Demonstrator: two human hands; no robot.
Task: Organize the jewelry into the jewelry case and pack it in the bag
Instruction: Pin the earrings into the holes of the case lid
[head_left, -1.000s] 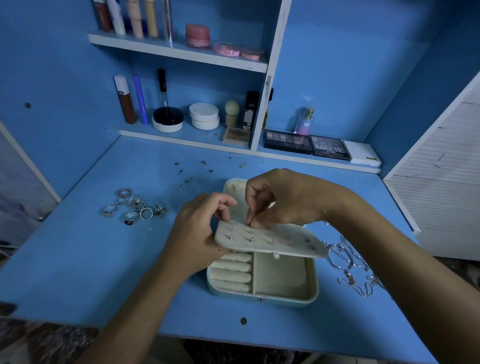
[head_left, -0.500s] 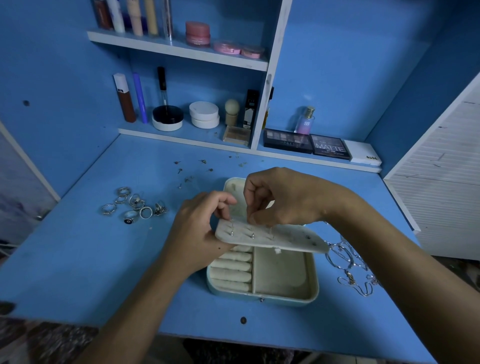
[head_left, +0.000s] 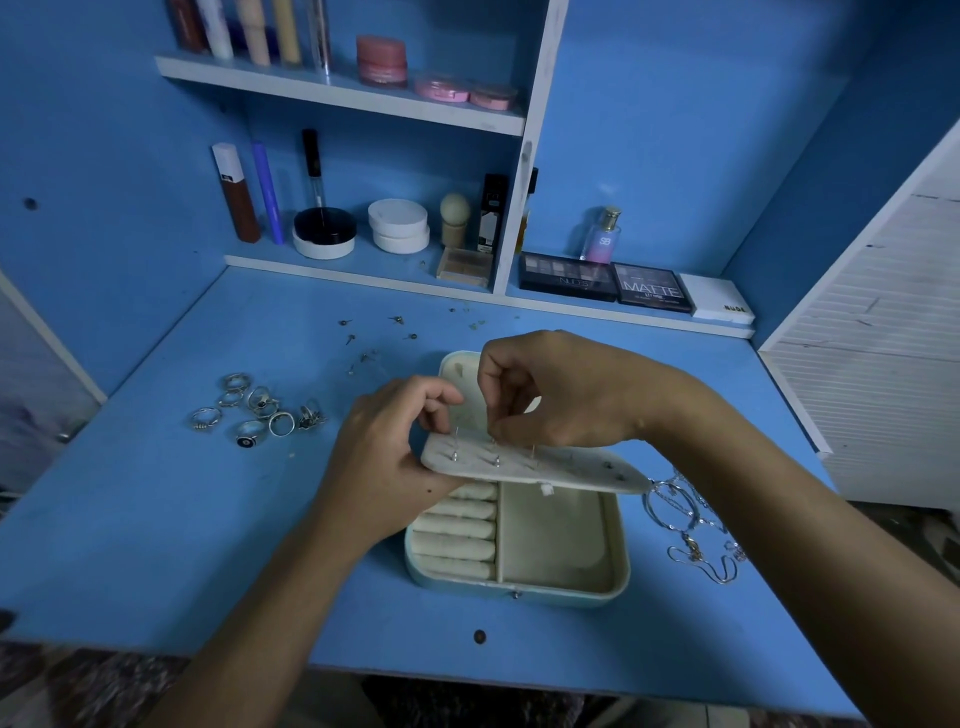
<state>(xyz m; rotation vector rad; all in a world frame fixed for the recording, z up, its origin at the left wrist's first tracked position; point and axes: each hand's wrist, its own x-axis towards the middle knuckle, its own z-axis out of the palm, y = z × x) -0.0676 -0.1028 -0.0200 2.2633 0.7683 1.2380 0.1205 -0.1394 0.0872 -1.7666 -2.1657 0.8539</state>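
Blue desk, left hand grips earring panel, right hand pinching — what, unclear.

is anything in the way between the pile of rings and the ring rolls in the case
Yes. The left hand sits between the rings and the jewelry case, and the earring panel it holds, lifted over the case, overhangs the back ring rolls. The front rolls are uncovered.
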